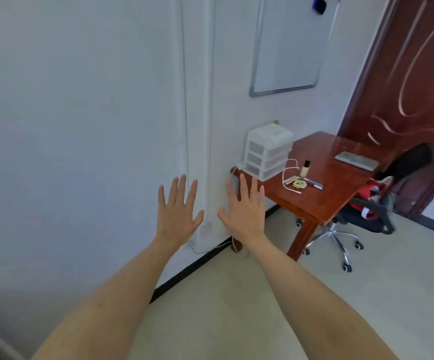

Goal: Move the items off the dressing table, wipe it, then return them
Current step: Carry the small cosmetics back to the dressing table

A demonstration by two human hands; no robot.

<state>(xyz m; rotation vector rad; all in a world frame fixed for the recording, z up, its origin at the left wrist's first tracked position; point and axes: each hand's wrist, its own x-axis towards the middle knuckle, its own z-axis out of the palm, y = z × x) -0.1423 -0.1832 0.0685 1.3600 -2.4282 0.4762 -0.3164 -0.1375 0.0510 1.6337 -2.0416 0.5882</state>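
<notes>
- Head view: both arms out, left hand (176, 211) and right hand (244, 211) spread flat, fingers straight, holding nothing, well short of the dressing table (340, 183).
- An office chair (366, 216) sits at its far side.
- On the red-brown top: 3-drawer organizer (267, 152), upright bottle (305, 168), white cable (288, 175), pen (314, 183) lying left-to-right.
- White wall, whiteboard (291, 45), brown door (418, 74).

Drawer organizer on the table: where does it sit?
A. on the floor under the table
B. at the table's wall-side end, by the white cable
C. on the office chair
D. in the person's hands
B: the white drawer organizer stands on the table against the wall, with the white cable beside it; left hand and right hand are open and hold nothing.
</notes>
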